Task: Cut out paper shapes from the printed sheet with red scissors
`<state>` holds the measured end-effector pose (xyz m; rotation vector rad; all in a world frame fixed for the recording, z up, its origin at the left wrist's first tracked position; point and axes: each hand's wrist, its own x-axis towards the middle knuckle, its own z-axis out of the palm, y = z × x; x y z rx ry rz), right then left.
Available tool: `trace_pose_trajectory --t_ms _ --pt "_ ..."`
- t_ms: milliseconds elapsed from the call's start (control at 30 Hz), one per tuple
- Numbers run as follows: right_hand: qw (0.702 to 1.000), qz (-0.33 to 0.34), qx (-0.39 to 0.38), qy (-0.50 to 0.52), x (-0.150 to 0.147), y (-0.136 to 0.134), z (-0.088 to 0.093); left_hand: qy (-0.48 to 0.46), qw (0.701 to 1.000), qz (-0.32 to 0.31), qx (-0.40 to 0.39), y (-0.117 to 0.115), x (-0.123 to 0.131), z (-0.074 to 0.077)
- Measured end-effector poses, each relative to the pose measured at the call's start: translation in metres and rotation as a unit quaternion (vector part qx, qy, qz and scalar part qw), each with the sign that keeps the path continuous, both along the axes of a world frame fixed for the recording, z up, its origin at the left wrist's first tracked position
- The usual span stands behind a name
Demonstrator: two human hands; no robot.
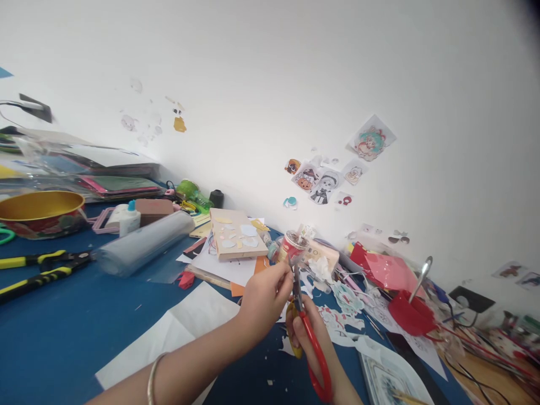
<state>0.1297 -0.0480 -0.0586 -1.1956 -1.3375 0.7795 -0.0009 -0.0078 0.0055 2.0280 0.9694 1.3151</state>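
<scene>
Red-handled scissors [314, 349] lie across my right hand [314, 332], blades pointing up and away. Between the fingers of that closed hand is a small yellow piece [294, 326]. My left hand [266, 295] is just left of the blades, its fingers pinched together near the blade tips; whatever it pinches is too small to make out. Behind both hands stands a red cup [292, 245]. White paper cut-outs [337, 320] lie to the right of the scissors, and small scraps are on the blue table below.
On the blue table [54, 332], a clear plastic roll [143, 244], yellow-black pliers [42, 267] and a gold-rimmed tin [42, 216] are at the left. White paper [177, 332] lies under my left forearm. A beige board [236, 233] is behind; a white tray [392, 371] is right.
</scene>
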Motion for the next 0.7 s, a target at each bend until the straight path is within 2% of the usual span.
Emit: trace_pose_trajectory --t_ms 167,367,533,700 --pt "1.0 -0.011 -0.001 0.007 0.002 0.004 -0.003 0.036 0.998 0.021 0.047 0.004 0.0 -0.001" --pt "1.0 -0.012 0.003 -0.001 0.002 -0.007 0.004 0.103 0.99 0.026 0.098 0.009 -0.001 0.003" --pt "1.0 -0.013 0.006 -0.015 0.001 -0.011 0.01 0.112 0.992 0.014 0.056 0.006 -0.003 0.008" --pt "0.999 -0.019 0.013 -0.034 -0.002 -0.013 0.013 0.109 0.994 0.01 0.006 0.002 -0.001 0.004"
